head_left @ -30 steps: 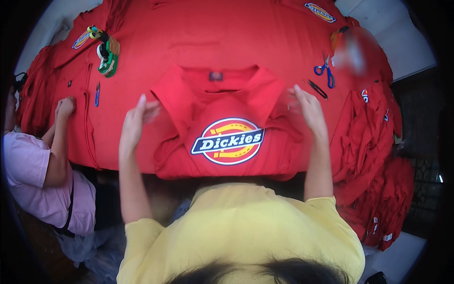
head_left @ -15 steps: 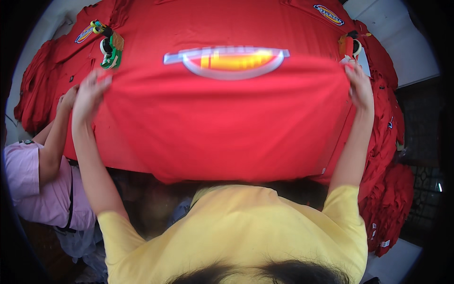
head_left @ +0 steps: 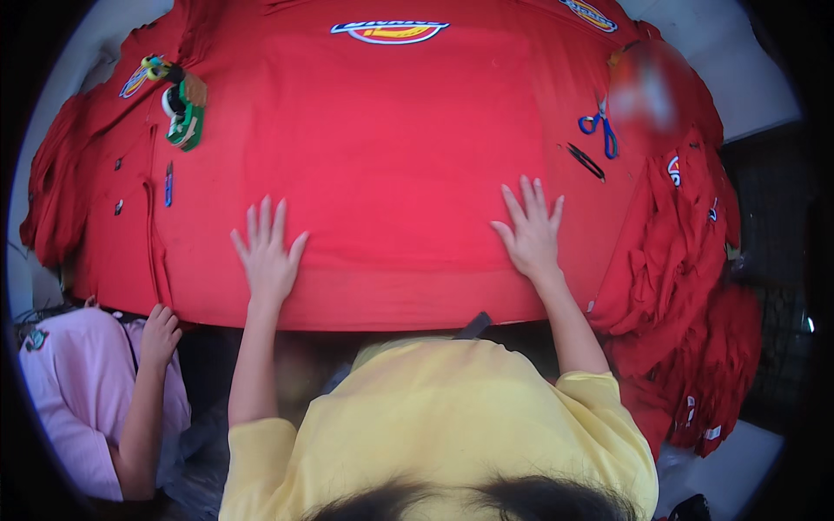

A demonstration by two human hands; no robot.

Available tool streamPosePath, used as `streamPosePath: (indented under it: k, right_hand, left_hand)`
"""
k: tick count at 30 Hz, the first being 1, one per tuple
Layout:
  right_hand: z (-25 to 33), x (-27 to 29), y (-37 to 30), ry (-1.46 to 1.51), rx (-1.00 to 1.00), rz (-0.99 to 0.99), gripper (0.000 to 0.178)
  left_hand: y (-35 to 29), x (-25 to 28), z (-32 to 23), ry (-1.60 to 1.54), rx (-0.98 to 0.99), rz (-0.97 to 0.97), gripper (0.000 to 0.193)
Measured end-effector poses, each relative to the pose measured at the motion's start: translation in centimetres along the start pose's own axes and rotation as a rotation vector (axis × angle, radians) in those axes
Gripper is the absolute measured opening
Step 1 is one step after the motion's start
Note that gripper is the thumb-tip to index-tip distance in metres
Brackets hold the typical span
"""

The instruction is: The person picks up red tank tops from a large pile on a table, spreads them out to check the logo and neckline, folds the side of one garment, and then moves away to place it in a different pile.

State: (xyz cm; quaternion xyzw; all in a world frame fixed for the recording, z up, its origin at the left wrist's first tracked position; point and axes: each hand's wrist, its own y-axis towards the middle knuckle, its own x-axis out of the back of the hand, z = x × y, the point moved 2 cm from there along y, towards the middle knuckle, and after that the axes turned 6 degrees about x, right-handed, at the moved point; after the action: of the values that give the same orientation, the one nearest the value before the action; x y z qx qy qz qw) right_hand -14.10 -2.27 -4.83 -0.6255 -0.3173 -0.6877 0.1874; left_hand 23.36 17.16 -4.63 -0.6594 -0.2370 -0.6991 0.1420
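Observation:
A red T-shirt (head_left: 391,148) with a printed emblem near its far end lies spread flat on the red-covered table. My left hand (head_left: 268,250) rests palm down on the shirt's near left part, fingers spread. Across from it, my right hand (head_left: 532,227) lies flat near the shirt's right edge, its fingers also apart. Neither hand grips anything. To the right of the shirt are blue-handled scissors (head_left: 599,128) and small black thread snips (head_left: 585,161).
At left stand a green tape dispenser (head_left: 185,113) and a blue pen-like tool (head_left: 168,184). A co-worker's hand (head_left: 160,337) is at the table's near left edge. Heaps of red shirts (head_left: 669,252) lie at right. A blurred orange-white object (head_left: 647,91) sits at the far right.
Both hands have let go of the raised shirt and come down nearer me, flat on it. The emblem has moved farther away. Scissors and snips have come into view. The co-worker's hand has moved nearer.

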Motion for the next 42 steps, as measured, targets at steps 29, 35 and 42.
streamPosePath:
  k: [29, 35, 42]
  right_hand:
    - [-6.3, 3.8, -3.9, 0.867, -0.388, -0.098, 0.016]
    - [-6.8, 10.0, -14.7, 0.197, -0.523, 0.776, 0.041]
    - [-2.3, 3.8, -7.5, 0.594, -0.281, -0.098, 0.020]
  left_hand:
    - [-5.4, 0.0, 9.2, -0.783, 0.320, -0.003, 0.018]
    - [-5.8, 0.2, 8.3, -0.817, 0.293, -0.080, 0.022]
    - [-3.2, 2.2, 8.4, -0.913, 0.122, 0.130, 0.007]
